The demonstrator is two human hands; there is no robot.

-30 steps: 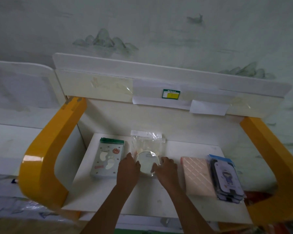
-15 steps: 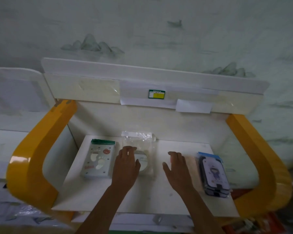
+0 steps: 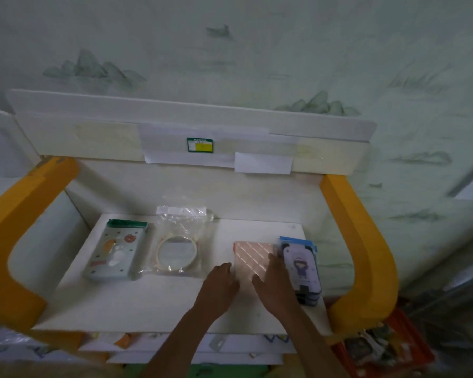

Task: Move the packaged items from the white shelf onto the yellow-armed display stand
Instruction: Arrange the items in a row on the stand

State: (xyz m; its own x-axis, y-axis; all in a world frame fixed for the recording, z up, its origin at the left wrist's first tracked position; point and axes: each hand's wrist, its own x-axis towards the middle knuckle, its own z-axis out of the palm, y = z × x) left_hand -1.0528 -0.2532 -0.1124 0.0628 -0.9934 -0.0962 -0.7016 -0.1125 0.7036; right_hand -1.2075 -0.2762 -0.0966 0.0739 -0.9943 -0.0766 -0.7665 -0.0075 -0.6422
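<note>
White shelf board (image 3: 148, 301) of display stand, flanked by yellow arm (image 3: 19, 227) at one end and second yellow arm (image 3: 366, 241) at the other; landmark for all entries below.

Item 1: grey-green carded pack (image 3: 115, 251) with green top edge and cartoon bear print. Flat on the board, at the end nearest the first yellow arm.

Item 2: clear plastic bag (image 3: 179, 241) holding a round mirror-like disc (image 3: 176, 251). Flat on the board, just beside item 1, toward the board's middle.

Item 3: pink quilted packet (image 3: 253, 255), diagonal stripe pattern. Flat on the board, past the middle, touching item 4.

Item 4: stack of phone cases (image 3: 301, 268), top one pale with small cartoon figure, blue header card at far end. Nearest the second yellow arm, near the board's front corner.

Left hand (image 3: 220, 287): palm down at the near edge of item 3, fingers loosely extended, grip wide, holding nothing visibly.

Right hand (image 3: 275, 285): palm down over item 3, fingers straight, fingertips at the seam between item 3 and item 4; grip wide, nothing pinched.

Back panel above the board: green-and-yellow price label (image 3: 200, 145), white paper slip (image 3: 262, 163) taped beside it.

Below the board, past the second yellow arm: red crate (image 3: 404, 336) with mixed goods, contents blurred.
</note>
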